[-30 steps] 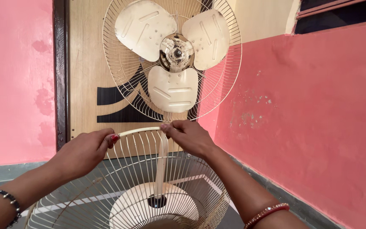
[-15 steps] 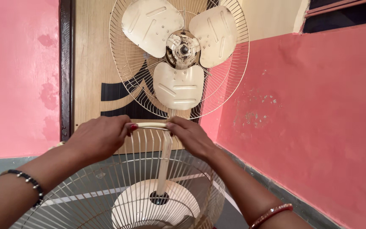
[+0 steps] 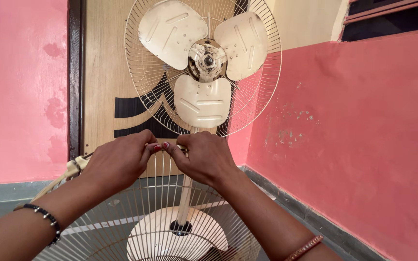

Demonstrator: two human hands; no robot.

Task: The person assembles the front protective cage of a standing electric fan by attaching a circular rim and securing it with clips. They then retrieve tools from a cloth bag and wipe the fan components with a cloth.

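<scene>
A pedestal fan stands in front of me, with three cream blades (image 3: 201, 100) on a metal hub (image 3: 208, 60), backed by a round wire rear guard (image 3: 143, 87). Its front wire guard (image 3: 170, 227) is off the fan and tilted towards me, and I hold it by the top of its cream rim (image 3: 76, 166). My left hand (image 3: 119, 162) and my right hand (image 3: 204, 157) are both closed on that top rim, fingertips almost touching. The fan's pole (image 3: 186, 200) shows through the guard's wires.
A wooden door (image 3: 105, 72) with a dark frame stands behind the fan. Pink walls (image 3: 354, 135) close in on the left and right, forming a corner. A grey skirting (image 3: 6, 191) runs along the floor. A dark window opening sits at the top right.
My left hand has slid rightward along the guard's rim until it meets my right hand. The view has moved closer, so the fan sits lower and larger.
</scene>
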